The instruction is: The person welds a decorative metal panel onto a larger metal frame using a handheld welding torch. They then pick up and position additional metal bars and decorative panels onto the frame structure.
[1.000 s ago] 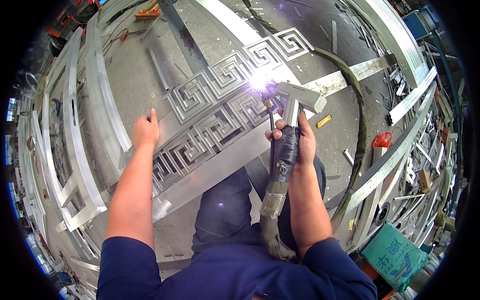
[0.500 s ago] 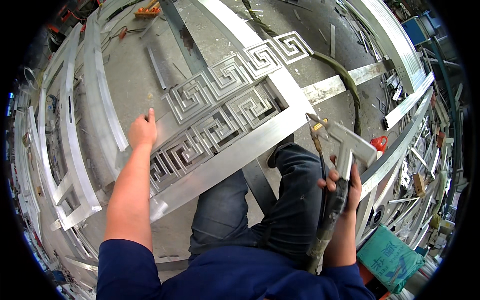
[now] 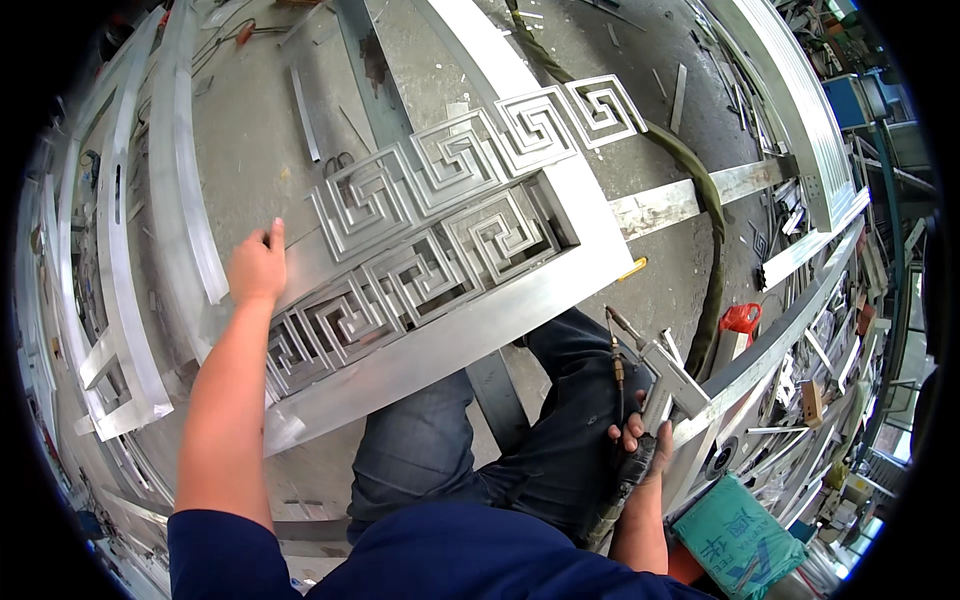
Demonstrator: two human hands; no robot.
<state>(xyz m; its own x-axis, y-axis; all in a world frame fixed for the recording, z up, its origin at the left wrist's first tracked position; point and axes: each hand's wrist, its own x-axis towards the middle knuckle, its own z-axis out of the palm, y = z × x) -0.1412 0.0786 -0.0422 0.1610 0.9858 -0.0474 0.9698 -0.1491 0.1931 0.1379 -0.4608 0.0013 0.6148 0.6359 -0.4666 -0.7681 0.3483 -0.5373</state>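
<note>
A silvery metal frame [image 3: 455, 330] lies across in front of me, with angular spiral fretwork [image 3: 360, 310] set in its opening. A second fretwork strip [image 3: 455, 155] rests along the frame's far rail and juts past its right end. At that rail's left part, my left hand [image 3: 257, 268] is closed on the frame, thumb up; its other fingers are partly hidden. My right hand [image 3: 640, 440] grips a welding torch [image 3: 660, 390] with a dark wrapped handle, above my right thigh. The torch tip points up and left, apart from the frame's near right corner.
Under the frame run metal bars [image 3: 700, 195]. A thick green-wrapped cable [image 3: 715, 270] curves over the floor at right. Long aluminium profiles [image 3: 190, 180] lie to the left. Metal offcuts, a red plastic bag [image 3: 740, 318] and a green package [image 3: 740, 540] are at right.
My right hand has drawn the torch down toward me, away from the frame's corner. The view has shifted slightly. My left hand stays at the frame's far rail.
</note>
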